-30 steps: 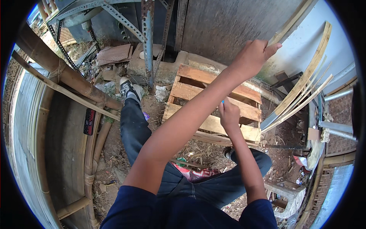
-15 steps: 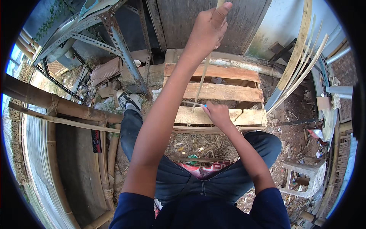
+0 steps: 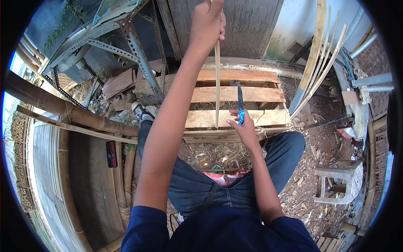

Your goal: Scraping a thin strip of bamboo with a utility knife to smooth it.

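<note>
Held up high at the top of the view, my left hand (image 3: pixel 208 23) is closed round a long, thin bamboo strip (image 3: pixel 217 80). The strip hangs down almost vertically, its lower end at the nearest slat of a low wooden pallet (image 3: pixel 199 119). To the right of that end, my right hand (image 3: pixel 247 131) grips a knife (image 3: pixel 240 101) by its blue handle, with thumb and forefinger spread somewhat apart. Its dark blade points away from me, over the pallet slats and apart from the strip.
Several bamboo strips (image 3: pixel 325 69) lean upright at the right. A rusty perforated metal frame (image 3: pixel 136 48) stands at the far left. A bamboo bench (image 3: pixel 90 176) with a phone-like object (image 3: pixel 111 154) lies to my left, a pale overturned stool (image 3: pixel 354 180) to my right. Shavings litter the ground.
The knife has come off the strip and turned from pointing left to pointing away from me. My left hand has shifted up and left, and the strip now hangs straighter.
</note>
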`<action>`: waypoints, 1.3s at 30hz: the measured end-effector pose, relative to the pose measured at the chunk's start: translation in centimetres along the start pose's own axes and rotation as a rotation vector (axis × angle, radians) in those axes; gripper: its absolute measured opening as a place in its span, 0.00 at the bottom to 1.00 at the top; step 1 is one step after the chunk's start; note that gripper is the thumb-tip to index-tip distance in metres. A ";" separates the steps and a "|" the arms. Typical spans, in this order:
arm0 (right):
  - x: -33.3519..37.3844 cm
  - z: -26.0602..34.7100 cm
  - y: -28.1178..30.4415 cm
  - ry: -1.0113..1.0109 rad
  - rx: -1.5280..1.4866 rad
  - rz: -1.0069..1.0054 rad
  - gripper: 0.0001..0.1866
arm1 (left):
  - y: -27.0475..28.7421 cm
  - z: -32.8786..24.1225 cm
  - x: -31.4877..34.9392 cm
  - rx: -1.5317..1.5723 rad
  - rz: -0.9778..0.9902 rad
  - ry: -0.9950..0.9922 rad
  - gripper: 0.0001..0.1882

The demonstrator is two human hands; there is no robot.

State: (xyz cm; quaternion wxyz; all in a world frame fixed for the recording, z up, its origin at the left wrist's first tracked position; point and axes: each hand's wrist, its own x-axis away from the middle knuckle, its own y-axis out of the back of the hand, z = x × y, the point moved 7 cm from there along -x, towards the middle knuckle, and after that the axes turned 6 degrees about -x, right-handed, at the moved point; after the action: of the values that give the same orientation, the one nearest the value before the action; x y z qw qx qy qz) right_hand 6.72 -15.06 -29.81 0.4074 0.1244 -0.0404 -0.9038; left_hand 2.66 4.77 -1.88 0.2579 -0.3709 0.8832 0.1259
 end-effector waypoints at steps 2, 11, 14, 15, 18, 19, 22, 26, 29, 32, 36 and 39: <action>0.2 -0.6 -0.9 -0.028 -0.051 0.067 0.18 | -1.1 -0.6 0.6 -0.041 -0.032 0.006 0.29; 3.3 -4.9 -3.2 -0.207 -0.551 0.120 0.10 | -1.1 1.6 2.8 -0.082 -0.177 0.116 0.25; 3.5 -5.8 -3.1 -0.247 -0.608 0.117 0.11 | -1.3 2.2 3.3 0.139 -0.084 0.097 0.19; 3.4 -6.3 -3.0 -0.268 -0.629 0.130 0.13 | -1.8 2.0 3.4 0.289 -0.033 0.058 0.17; 2.8 -7.5 -1.6 -0.237 -0.208 0.044 0.09 | -1.6 1.6 3.3 0.367 -0.032 0.007 0.14; 2.7 -7.9 -1.4 -0.236 -0.215 0.036 0.09 | -1.2 1.5 3.4 0.291 -0.088 -0.006 0.13; 3.3 -8.6 0.7 -0.209 -0.343 -0.206 0.06 | 1.3 0.6 3.6 0.196 -0.199 -0.116 0.18; 5.9 -12.6 3.1 -0.401 -0.575 -0.246 0.05 | 3.9 0.7 4.9 0.126 -0.339 -0.088 0.29; 7.3 -14.5 4.2 -0.547 -0.613 -0.378 0.05 | 4.5 1.5 5.1 0.143 -0.400 -0.081 0.30; 5.9 -11.9 3.5 -0.523 -0.413 -0.280 0.08 | 4.7 1.5 4.3 0.228 -0.387 -0.060 0.29; 4.2 -5.5 1.7 -0.052 -0.049 -0.140 0.13 | 2.1 2.2 2.1 0.363 -0.261 0.095 0.28; 4.1 -2.5 0.6 -0.064 0.145 -0.063 0.16 | 0.5 6.3 2.0 0.337 -0.222 0.204 0.28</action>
State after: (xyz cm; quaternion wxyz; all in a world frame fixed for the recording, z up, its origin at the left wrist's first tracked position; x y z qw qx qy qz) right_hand 5.18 -18.39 -32.90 0.3670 0.1257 -0.1149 -0.9145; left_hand 3.40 6.54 -8.19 0.2379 -0.4284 0.8670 -0.0910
